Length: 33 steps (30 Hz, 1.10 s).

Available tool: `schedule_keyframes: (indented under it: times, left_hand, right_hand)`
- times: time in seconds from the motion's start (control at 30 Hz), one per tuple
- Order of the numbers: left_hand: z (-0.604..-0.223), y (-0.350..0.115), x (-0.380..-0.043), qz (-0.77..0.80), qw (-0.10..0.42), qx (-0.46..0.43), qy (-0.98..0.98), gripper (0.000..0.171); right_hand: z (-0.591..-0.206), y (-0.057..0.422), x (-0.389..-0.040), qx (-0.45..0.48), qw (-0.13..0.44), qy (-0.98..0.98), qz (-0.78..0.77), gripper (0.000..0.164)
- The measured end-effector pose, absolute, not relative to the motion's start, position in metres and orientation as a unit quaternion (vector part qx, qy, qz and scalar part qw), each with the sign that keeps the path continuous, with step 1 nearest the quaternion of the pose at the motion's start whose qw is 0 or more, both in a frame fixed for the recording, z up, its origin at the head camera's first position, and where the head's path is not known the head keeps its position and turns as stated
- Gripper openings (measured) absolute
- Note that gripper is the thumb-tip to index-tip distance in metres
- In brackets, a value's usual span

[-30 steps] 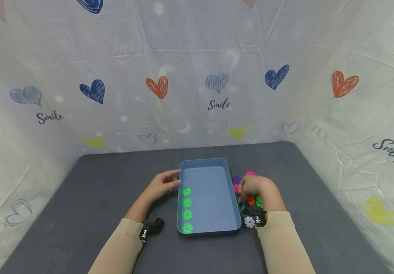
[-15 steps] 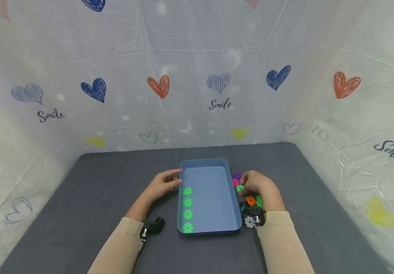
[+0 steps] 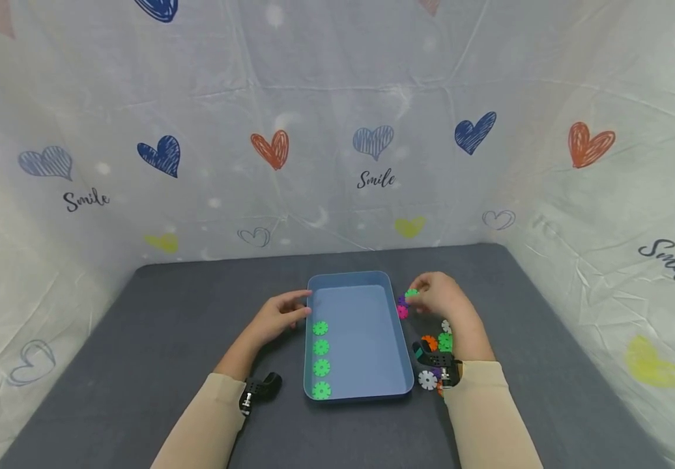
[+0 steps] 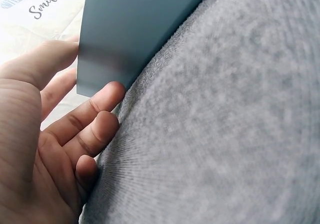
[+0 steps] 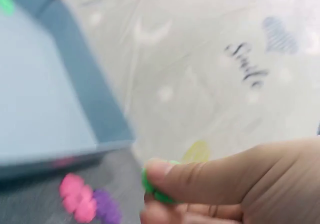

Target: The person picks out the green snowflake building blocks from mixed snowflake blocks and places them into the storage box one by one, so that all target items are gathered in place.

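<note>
My right hand pinches a green notched plastic disc between thumb and fingers, raised just beyond the blue tray's right side. In the right wrist view the thumb covers much of this green disc. Below it on the table lie a pink disc and a purple disc. At the left side of the blue tray, my left hand rests with loosely bent fingers, its fingertips against the outer wall. Several green discs form a column along the tray's left inside edge.
Beside my right wrist lie more discs: an orange one, a green one and white ones, one of them near the tray's lower right corner. The wrist partly hides this group. A printed white cloth hangs behind the dark table.
My right hand has taken hold of a green disc from the pile and lifted it away, moving toward the tray's far end. The left hand and the tray stay put.
</note>
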<state>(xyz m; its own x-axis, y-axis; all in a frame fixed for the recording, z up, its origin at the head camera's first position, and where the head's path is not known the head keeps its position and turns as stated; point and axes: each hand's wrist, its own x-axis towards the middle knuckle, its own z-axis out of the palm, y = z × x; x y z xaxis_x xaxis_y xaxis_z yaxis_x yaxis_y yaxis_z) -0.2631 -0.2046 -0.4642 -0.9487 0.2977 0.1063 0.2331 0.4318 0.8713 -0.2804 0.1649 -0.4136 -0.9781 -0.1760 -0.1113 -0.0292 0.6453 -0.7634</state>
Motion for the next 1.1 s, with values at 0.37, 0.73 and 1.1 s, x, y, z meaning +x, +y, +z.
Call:
schedule_keyframes:
  times: [0.37,0.73,1.1]
  left_hand:
    - [-0.457,-0.205,-0.26,0.512,0.031,0.168,0.842,0.05]
    - [-0.456,-0.204,-0.258,0.511,0.035,0.165,0.843,0.05]
    - [-0.456,-0.204,-0.259,0.516,0.041,0.165,0.839,0.05]
  right_hand:
    - [-0.38,0.126,-0.266,-0.154,0.092,0.826,-0.534,0.04]
    - [-0.402,0.072,-0.257,-0.196,0.15,0.834,-0.493,0.037]
    - [-0.431,0.039,-0.252,-0.121,0.101,0.875,-0.459,0.034]
